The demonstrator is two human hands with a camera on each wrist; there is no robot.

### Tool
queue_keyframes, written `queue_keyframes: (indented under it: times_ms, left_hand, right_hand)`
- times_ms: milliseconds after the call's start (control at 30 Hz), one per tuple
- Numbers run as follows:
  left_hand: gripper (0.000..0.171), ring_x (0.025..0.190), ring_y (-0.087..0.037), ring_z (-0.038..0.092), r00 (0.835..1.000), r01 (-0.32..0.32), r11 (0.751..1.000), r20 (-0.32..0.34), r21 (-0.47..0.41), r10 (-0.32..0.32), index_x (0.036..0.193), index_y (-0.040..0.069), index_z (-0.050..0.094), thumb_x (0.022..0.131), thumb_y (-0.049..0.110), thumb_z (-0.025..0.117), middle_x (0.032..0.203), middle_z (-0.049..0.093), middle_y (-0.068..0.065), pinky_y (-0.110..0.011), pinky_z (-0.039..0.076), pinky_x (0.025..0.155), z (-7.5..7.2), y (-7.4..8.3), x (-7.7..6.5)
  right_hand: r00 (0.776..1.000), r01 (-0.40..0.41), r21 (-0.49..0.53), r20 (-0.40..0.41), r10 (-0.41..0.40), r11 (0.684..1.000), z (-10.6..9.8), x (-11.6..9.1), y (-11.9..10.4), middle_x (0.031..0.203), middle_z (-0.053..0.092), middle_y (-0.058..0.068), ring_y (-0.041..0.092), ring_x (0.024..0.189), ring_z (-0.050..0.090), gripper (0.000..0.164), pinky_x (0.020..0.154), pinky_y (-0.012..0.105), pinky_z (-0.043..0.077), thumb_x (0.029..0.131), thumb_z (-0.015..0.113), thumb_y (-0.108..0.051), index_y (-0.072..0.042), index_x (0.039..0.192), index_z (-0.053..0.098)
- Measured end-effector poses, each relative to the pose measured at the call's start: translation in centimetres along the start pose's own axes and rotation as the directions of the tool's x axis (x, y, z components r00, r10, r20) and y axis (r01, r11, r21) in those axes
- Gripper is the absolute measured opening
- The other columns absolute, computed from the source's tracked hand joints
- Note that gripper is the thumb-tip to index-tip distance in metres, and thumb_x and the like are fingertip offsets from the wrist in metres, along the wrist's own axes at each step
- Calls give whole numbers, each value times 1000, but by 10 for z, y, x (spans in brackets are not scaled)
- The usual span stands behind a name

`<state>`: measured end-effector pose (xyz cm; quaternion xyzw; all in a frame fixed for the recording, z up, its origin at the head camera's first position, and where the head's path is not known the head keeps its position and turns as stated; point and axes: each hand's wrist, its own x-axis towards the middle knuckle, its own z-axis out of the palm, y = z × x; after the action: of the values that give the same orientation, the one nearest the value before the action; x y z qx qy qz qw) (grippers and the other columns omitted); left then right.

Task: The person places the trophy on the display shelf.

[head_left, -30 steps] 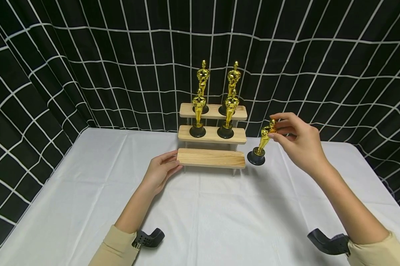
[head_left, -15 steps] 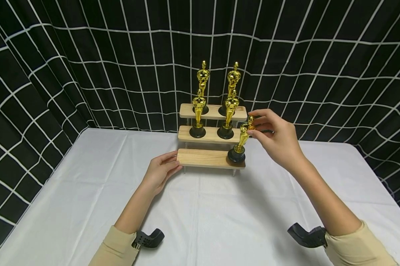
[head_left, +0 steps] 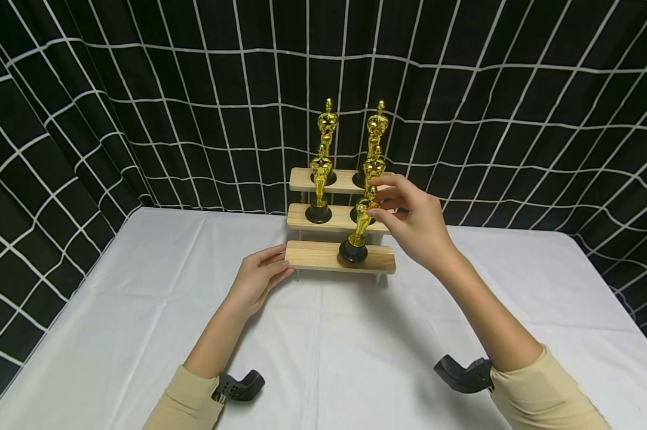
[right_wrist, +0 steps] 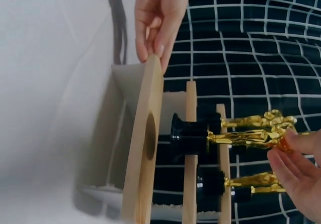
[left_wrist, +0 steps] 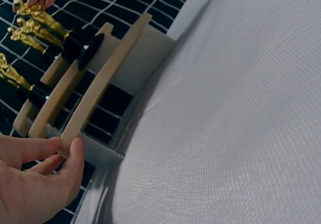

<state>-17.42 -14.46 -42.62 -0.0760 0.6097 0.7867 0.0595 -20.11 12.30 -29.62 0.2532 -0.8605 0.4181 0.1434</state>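
My right hand (head_left: 417, 222) pinches a gold trophy statuette (head_left: 362, 224) near its head between thumb and fingers. The statuette leans slightly, its round black base over the lowest wooden shelf (head_left: 311, 255) of a three-step stand. In the right wrist view a gap shows between the statuette's base (right_wrist: 188, 136) and the shelf board (right_wrist: 143, 148), which bears the base's shadow. My left hand (head_left: 254, 279) grips the left end of that lowest shelf; the left wrist view has thumb and fingers of the left hand (left_wrist: 42, 184) pinching the board's end.
Two similar statuettes stand on the middle shelf (head_left: 340, 218), the right one (head_left: 374, 164) partly hidden behind my right hand's statuette. Two more stand on the top shelf (head_left: 301, 178). The stand rests on a white-clothed table (head_left: 323, 358); behind it hangs a black grid-patterned curtain (head_left: 210, 107).
My right hand has carried the statuette leftward, from right of the stand to over the lowest shelf, right of its middle. My left hand has stayed at the shelf's left end.
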Motion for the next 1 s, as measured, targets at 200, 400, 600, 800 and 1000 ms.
queue_keyframes:
  times_ms: [200, 400, 600, 800, 1000]
  left_hand:
    - [50, 123, -28, 62, 1000, 6, 1000, -2, 0, -6, 152, -12, 45, 103, -13, 52, 150, 51, -31, -21, 62, 98, 0, 0, 0]
    - [50, 123, -27, 61, 1000, 7, 1000, -2, -8, -7, 152, -12, 45, 103, -14, 52, 150, 51, -31, -21, 62, 98, 0, 0, 1]
    - [50, 128, -31, 59, 1000, 11, 1000, -2, 0, -11, 153, -12, 45, 103, -14, 51, 150, 51, -30, -21, 62, 99, 0, 0, 1]
    - [50, 125, -29, 61, 1000, 19, 1000, -6, -1, -19, 152, -11, 46, 103, -13, 52, 149, 50, -30, -22, 62, 99, 1, 1, 0]
    - [50, 117, -23, 64, 1000, 19, 1000, -4, -3, -19, 152, -11, 46, 103, -14, 52, 148, 51, -30, -22, 62, 99, 0, 2, 1]
  right_hand:
    - [1000, -15, 14, 25, 14, 1000, 12, 7, -6, 112, 74, 21, 35, 100, 75, 43, 86, 47, 68, 96, 74, 5, -4, 136, 63]
    - [1000, -6, 57, 28, 4, 998, 24, 12, -9, 110, 73, 23, 37, 100, 74, 43, 89, 49, 68, 94, 75, 6, -2, 134, 63]
    - [999, 13, 77, 50, -17, 997, 36, 18, -14, 113, 74, 22, 36, 99, 75, 43, 85, 49, 67, 94, 76, 4, -3, 135, 63]
    - [997, 25, 115, 69, -33, 993, 48, 22, -17, 112, 75, 21, 34, 97, 75, 42, 82, 48, 68, 95, 76, 3, -3, 134, 64]
    - [995, 29, 140, 90, -42, 990, 57, 25, -18, 113, 76, 21, 33, 99, 75, 41, 86, 42, 69, 95, 76, 2, -1, 134, 64]
